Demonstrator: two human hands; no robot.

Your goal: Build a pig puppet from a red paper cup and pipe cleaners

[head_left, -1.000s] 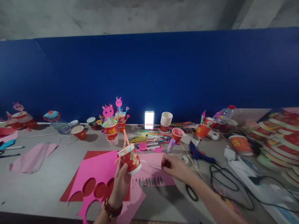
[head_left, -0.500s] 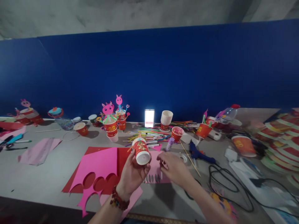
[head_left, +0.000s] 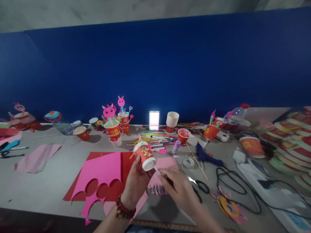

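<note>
From where I stand, a grey table (head_left: 51, 191) runs along the blue partition, thoroughly cluttered; near its front lies a red sheet (head_left: 128, 163), partly covered by a bright pink sheet (head_left: 104, 166) with rounded cut-outs; a paler pink sheet (head_left: 167, 162) is just beside; to the right I see a roll of clear tape (head_left: 188, 162), a wooden stick (head_left: 197, 162), black-handled scissors (head_left: 202, 186) and a blue glue gun (head_left: 206, 157) with its looping black cord (head_left: 261, 210); farther back lie heaped coloured pens (head_left: 150, 139); a blue-lidded jar (head_left: 62, 126) stands toward the left.
</note>
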